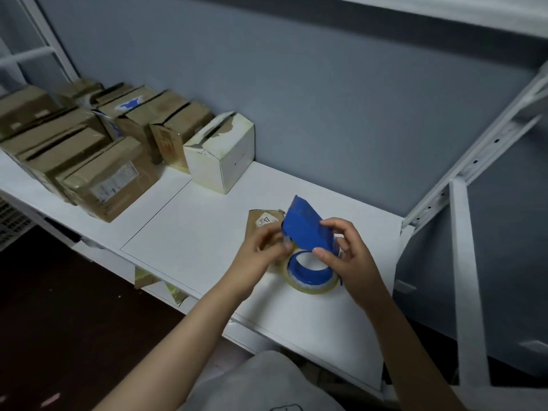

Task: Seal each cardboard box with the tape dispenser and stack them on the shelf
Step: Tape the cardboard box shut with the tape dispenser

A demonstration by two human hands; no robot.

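Hiding most of a small brown box [261, 220] behind them, both hands hold the blue tape dispenser [305, 229] just above the white shelf [184, 226], near its front edge. The right hand [348, 256] grips its body, while the left hand [262, 250] pinches its left edge, fingertips blurred. Bare shelf lies open leftward; a white box [221, 152] and brown boxes [112, 179] crowd the far left, partly cut off
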